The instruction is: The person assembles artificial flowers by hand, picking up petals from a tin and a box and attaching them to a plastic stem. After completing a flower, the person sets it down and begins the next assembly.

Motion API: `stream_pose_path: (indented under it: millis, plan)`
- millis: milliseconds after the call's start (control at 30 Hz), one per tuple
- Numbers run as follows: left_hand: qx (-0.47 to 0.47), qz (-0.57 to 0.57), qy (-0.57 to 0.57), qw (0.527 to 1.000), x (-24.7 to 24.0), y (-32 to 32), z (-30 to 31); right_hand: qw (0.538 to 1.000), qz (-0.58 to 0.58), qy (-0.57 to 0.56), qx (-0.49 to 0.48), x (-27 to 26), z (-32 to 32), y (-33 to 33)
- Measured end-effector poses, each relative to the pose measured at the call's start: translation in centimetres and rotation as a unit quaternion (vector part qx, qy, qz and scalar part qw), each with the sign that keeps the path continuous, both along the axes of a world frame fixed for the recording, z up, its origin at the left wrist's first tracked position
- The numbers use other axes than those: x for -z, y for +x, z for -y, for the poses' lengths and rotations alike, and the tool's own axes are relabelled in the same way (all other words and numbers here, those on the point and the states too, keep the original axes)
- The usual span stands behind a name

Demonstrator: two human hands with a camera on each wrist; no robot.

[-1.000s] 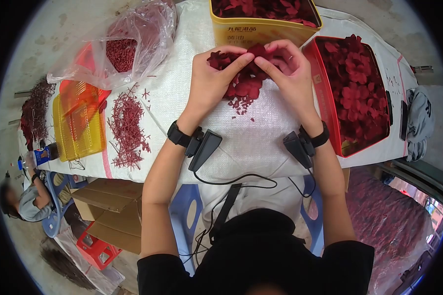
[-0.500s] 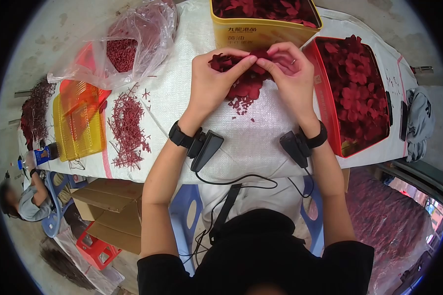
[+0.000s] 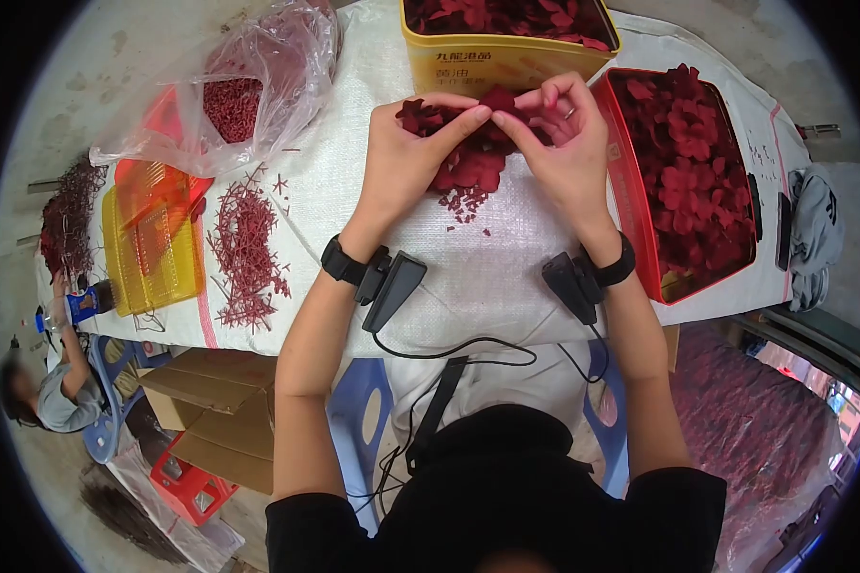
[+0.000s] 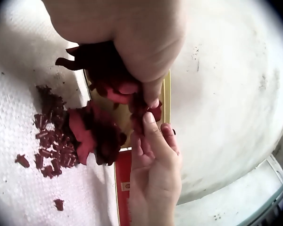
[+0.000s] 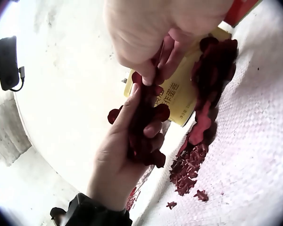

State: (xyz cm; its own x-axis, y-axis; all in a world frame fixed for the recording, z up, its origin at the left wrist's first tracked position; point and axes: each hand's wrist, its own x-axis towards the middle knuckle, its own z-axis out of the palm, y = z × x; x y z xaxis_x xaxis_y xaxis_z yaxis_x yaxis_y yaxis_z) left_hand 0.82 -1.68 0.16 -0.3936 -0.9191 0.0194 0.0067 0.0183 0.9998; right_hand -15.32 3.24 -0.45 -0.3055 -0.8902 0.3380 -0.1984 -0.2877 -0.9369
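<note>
Head view: left hand (image 3: 398, 158) and right hand (image 3: 570, 158) meet above table (image 3: 487, 286), fingers and thumbs pinching dark red flower piece (image 3: 496, 97) between them, near yellow tin (image 3: 516, 69). Left wrist view: fingertips close together on flower piece; small red bits (image 4: 47, 139) beside petal pile (image 4: 104, 136). Right wrist view: left fingers curled round flower bunch (image 5: 139, 123). Likely light, soft, easily torn; best pinched near centre, not petal edges.

A pale, stained wall (image 4: 226, 117) stands beyond the white-covered table (image 3: 478, 286). One blue chair (image 3: 346, 411) is at the near side, another at left, with a red stool (image 3: 174, 492) (seemingly plastic) near left; brighter light shows near right.
</note>
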Motion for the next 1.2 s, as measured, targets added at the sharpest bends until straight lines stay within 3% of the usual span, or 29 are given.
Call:
stream_pose_path:
  millis: [67,167,267,367,467,567,667,700,800,833,967,1200]
  plan:
    - [0.005,0.035,0.018,0.999,-0.7,0.3,0.0,1.0,0.004,0.01,0.008,0.0,0.1,-0.4]
    - [0.041,0.108,-0.074,0.991,0.8,0.8,0.8,0.996,-0.042,0.052,0.054,0.1,0.3,-1.4]
    - [0.155,0.126,-0.107,0.974,-0.2,1.2,0.6,0.974,-0.182,0.1,0.091,-0.2,0.0,-1.8]
    - [0.162,0.197,-0.17,0.952,0.1,1.1,0.4,0.96,-0.242,0.102,0.095,-0.3,-0.3,-1.6]
    - [0.166,0.23,-0.2,0.938,0.2,1.2,0.3,0.937,-0.321,0.018,0.137,-0.1,-0.1,-1.7]
    - [0.17,0.231,-0.203,0.936,0.9,1.2,0.5,0.942,-0.306,-0.025,0.133,-0.9,-0.1,-1.3]
    - [0.151,0.206,-0.196,0.947,1.2,1.4,0.9,0.963,-0.254,0.05,-0.075,-1.9,-0.4,-1.1]
    - [0.143,0.194,-0.192,0.952,1.2,1.4,0.9,0.953,-0.225,0.102,-0.177,-2.0,-0.7,-1.2]
    - [0.073,0.158,-0.047,0.984,0.0,1.4,0.9,0.89,-0.247,0.186,-0.335,-2.4,-1.3,-0.8]
    - [0.044,0.138,-0.062,0.987,0.7,1.5,1.2,0.876,-0.286,0.205,-0.33,-2.1,-1.3,-0.8]
    - [-0.022,0.088,0.058,0.994,0.2,1.4,1.6,0.867,-0.316,0.2,-0.33,-1.8,-1.4,-1.0]
    - [-0.026,0.041,0.156,0.987,0.1,1.5,1.6,0.878,-0.297,0.154,-0.342,-1.7,-1.5,-1.1]
